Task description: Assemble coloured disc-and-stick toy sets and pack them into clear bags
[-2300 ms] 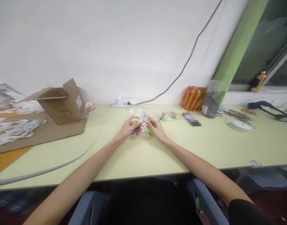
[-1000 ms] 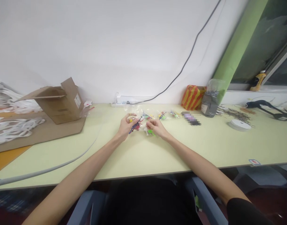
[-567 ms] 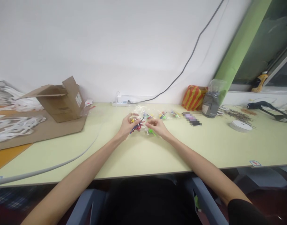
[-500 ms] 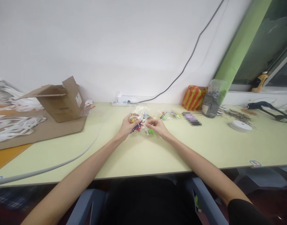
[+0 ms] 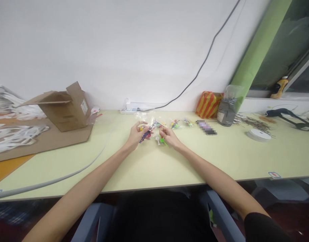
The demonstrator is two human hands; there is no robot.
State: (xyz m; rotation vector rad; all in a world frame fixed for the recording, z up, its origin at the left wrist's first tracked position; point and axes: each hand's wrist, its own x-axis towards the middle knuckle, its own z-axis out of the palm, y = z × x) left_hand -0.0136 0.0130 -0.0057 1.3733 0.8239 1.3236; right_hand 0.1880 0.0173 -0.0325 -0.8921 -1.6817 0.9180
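As a green piece (image 5: 163, 142) is seen just nearer than the right hand (image 5: 170, 137), whose curled grip cannot be read, dark-blue pieces (image 5: 145, 135) are pinched by the left hand (image 5: 135, 137) over the table (image 5: 154, 169), best steadied lightly; beyond, bright pieces (image 5: 175, 124) are spread.

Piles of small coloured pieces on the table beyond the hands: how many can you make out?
3: the first pile just beyond the right hand, the second pile to its right, and the third pile farthest right. Others may be hidden.
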